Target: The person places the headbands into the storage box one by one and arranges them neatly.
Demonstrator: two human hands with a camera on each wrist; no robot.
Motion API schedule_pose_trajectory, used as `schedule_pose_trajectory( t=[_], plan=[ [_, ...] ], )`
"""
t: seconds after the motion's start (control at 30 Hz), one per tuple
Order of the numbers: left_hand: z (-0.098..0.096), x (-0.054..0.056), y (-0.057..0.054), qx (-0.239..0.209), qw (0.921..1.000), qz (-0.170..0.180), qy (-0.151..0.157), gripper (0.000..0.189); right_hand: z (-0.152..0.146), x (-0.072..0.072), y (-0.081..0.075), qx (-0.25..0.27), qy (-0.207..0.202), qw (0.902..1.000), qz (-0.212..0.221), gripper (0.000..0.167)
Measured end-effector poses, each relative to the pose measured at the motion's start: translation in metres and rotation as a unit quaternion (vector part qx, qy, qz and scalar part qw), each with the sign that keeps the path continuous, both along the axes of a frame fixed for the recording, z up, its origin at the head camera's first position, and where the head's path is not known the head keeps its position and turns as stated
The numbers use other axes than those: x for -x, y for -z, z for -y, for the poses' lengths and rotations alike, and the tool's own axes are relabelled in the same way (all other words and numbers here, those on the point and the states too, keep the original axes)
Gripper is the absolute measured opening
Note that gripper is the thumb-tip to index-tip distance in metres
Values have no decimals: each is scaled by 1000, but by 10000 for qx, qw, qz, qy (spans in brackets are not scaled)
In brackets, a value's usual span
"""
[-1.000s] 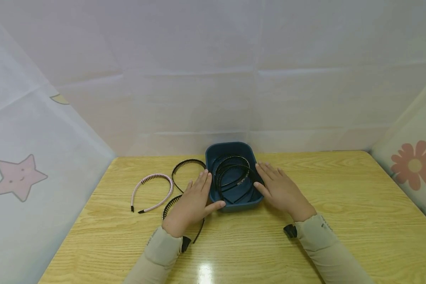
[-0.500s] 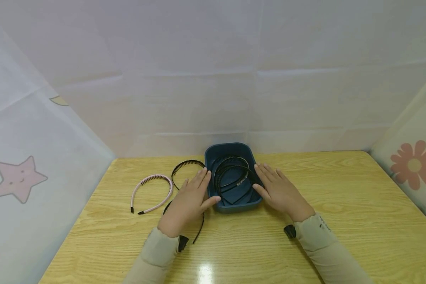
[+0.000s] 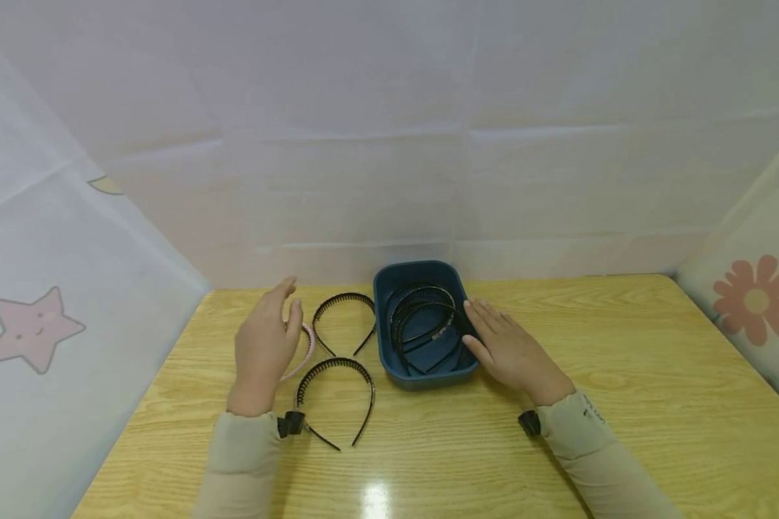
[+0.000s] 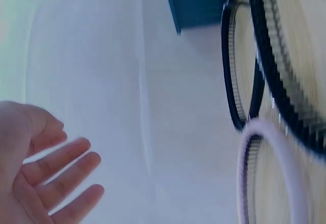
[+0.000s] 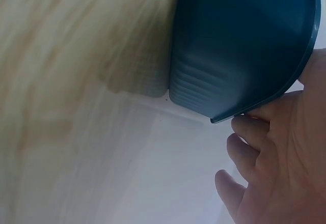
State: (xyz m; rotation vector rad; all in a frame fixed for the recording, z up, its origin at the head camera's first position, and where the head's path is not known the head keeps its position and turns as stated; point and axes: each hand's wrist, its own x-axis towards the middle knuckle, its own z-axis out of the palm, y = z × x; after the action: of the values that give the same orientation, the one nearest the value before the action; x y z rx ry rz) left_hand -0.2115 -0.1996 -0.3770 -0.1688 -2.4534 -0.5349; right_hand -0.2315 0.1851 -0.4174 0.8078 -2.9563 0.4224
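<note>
My left hand is raised over the pink headband, its fingers loosely bent and holding nothing; it hides much of that headband. The left wrist view shows the pink headband apart from the fingers. My right hand touches the right rim of the dark blue plastic bin with its fingers extended. In the right wrist view the fingertips lie along the outside of the bin's rim. Several black headbands lie inside the bin.
Two black toothed headbands lie on the wooden table left of the bin: a rear headband beside its wall and a front headband nearer me. A white sheet hangs behind the table's back edge.
My left hand has left the bin's left side and moved left over the pink headband, uncovering the two black headbands. The right hand stays at the bin's rim.
</note>
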Motion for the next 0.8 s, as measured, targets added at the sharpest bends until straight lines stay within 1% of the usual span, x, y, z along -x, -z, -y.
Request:
schedule_pose_trajectory(
  t=[0.03, 0.07, 0.1, 0.17, 0.2, 0.3, 0.37, 0.43, 0.53, 0.7, 0.73, 0.8],
  plan=[
    [6, 1, 0, -130, 9998, 4, -129, 39, 0, 0, 0, 3, 4, 10000, 9, 67],
    [11, 1, 1, -229, 9994, 83, -231, 39, 0, 0, 0, 1, 7, 10000, 15, 67],
    [17, 1, 2, -302, 9988, 249, -311, 40, 0, 0, 0, -6, 11, 10000, 18, 67],
    [27, 1, 4, -446, 9954, 731, -426, 41, 0, 0, 0, -10, 16, 10000, 26, 67],
    [32, 1, 6, -510, 9925, 1004, -467, 43, 0, 0, 0, -6, 16, 10000, 25, 67],
    [45, 2, 14, -620, 9799, 1795, -615, 47, -1, 1, 1, 9, 5, 10000, 7, 67],
    [54, 5, 21, -756, 9696, 2223, -693, 50, -1, 1, 2, 10, -9, 10000, -19, 68],
    [61, 6, 28, -815, 9600, 2568, -765, 52, -1, 1, 3, 12, -25, 10000, -51, 68],
    [71, 7, 35, -959, 9465, 2976, -794, 55, -1, 2, 3, 12, -38, 10000, -79, 68],
    [83, 6, 40, -1234, 9277, 3416, -865, 56, -2, 2, 3, 66, -67, 9999, -63, 68],
    [84, 5, 40, -1288, 9246, 3474, -882, 56, -2, 2, 3, 77, -73, 9999, -50, 68],
    [88, 4, 42, -1345, 9212, 3537, -903, 56, -1, 2, 2, 98, -80, 9999, -21, 68]
  ],
)
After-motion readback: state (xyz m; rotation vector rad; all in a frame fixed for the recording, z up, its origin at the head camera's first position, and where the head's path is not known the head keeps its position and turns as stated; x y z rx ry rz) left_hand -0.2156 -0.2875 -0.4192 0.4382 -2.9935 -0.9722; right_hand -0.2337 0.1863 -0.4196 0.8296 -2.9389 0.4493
